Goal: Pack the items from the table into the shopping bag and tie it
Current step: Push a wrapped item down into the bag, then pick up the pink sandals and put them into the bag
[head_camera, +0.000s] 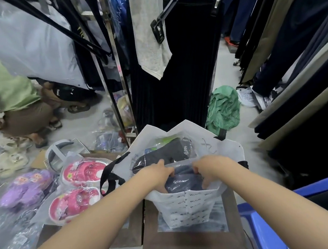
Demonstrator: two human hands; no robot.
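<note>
White shopping bag stands open; both hands, left hand and right hand, pinch a plastic-wrapped dark garment inside.

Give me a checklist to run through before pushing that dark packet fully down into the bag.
1. Both hands on the packet: ok. The left hand and right hand each grip the dark plastic-wrapped packet.
2. Bag mouth open: ok. The white shopping bag gapes wide around the packet.
3. Room inside: cannot tell. A black wrapped item already lies in the far part; the depth below is hidden.
4. Black handle clear of the opening: ok. The handle hangs outside on the left.
5. Items left to pack: not ok. Pink sandals and purple sandals are outside the bag.
</note>
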